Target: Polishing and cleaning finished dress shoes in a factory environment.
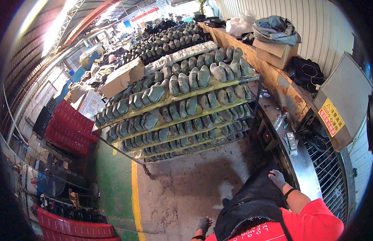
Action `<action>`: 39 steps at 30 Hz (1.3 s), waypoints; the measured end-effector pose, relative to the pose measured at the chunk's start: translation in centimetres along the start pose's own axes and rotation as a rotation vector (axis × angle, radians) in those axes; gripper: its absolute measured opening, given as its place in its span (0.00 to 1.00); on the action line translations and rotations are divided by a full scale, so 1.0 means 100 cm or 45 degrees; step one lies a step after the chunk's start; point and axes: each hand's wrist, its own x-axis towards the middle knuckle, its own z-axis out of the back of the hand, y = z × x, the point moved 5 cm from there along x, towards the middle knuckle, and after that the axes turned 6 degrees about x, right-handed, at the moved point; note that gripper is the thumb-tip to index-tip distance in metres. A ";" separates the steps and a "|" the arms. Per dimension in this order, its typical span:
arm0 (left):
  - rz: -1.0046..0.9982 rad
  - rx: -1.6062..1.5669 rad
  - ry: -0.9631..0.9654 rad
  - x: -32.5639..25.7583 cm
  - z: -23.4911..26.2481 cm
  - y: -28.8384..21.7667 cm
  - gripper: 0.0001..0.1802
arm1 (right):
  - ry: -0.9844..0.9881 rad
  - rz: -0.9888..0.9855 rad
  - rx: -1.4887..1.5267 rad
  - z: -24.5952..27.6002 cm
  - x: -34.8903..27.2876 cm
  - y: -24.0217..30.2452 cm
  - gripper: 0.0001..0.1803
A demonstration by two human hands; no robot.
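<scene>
Dark apron (250,201) nearest, red shirt below. Right hand (277,177), loosely curled and empty, rests at the apron's edge by the metal surface (305,168). Left hand (204,223) hangs open, empty. Rack of shoe lasts (182,104) stands well ahead of both hands, untouched.

The person's wearing a bright red short-sleeved top (311,223), with a strip of white lettering showing across the chest near the bottom edge. Over that there's a black apron (254,201), kinda dusty and worn looking, with a thin dark strap running down across the red fabric. Both hands are in grey work gloves, pretty grimy ones: the right hand (277,178) has a black band round the wrist, and the left hand (204,224) has a dark cuff too.
</scene>
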 end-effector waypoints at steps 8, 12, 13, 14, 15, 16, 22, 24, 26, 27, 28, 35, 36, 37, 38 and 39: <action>0.015 0.001 0.002 0.000 0.002 0.000 0.20 | -0.082 0.140 -0.091 0.002 -0.003 0.014 0.25; 0.022 -0.005 -0.005 -0.002 -0.001 -0.002 0.20 | -0.076 0.069 -0.073 0.003 -0.002 0.005 0.25; 0.021 0.004 -0.015 -0.002 -0.001 -0.002 0.20 | -0.091 0.102 -0.091 0.002 -0.003 0.007 0.25; 0.020 0.013 -0.025 -0.002 0.000 -0.001 0.20 | -0.088 0.104 -0.090 0.002 -0.003 0.009 0.25; 0.020 0.014 -0.024 -0.002 0.000 -0.001 0.20 | -0.061 0.070 -0.061 0.002 -0.002 0.008 0.26; 0.028 -0.019 -0.013 -0.002 0.000 0.000 0.20 | -0.035 0.036 -0.031 0.002 -0.002 0.007 0.26; 0.014 -0.036 0.016 0.002 0.001 0.002 0.20 | -0.047 0.030 -0.001 0.002 -0.002 0.009 0.26; 0.008 -0.034 0.031 0.003 0.002 0.004 0.20 | -0.047 0.028 -0.004 0.001 -0.003 0.012 0.26; 0.050 -0.057 -0.007 0.003 0.002 0.007 0.20 | -0.050 0.021 -0.009 0.004 -0.006 0.015 0.26; 0.050 -0.058 -0.007 0.003 0.002 0.006 0.20 | -0.029 0.027 -0.017 0.004 -0.006 0.016 0.27; 0.040 -0.025 -0.006 0.003 0.003 0.006 0.20 | -0.007 0.033 -0.024 0.004 -0.006 0.017 0.27; 0.060 0.010 -0.019 -0.004 0.004 0.000 0.19 | -0.031 0.060 -0.031 0.002 -0.008 0.016 0.27; 0.060 0.011 -0.018 -0.005 0.004 -0.001 0.19 | -0.040 0.079 -0.040 0.002 -0.007 0.015 0.26; 0.027 0.041 -0.006 -0.007 0.003 -0.004 0.18 | -0.050 0.099 -0.049 0.002 -0.007 0.014 0.26; -0.007 0.072 0.008 -0.008 0.002 -0.006 0.17 | -0.052 0.097 -0.049 0.002 -0.006 0.012 0.26; -0.006 0.072 0.007 -0.009 0.003 -0.006 0.17 | -0.050 0.079 -0.039 0.001 -0.005 0.011 0.25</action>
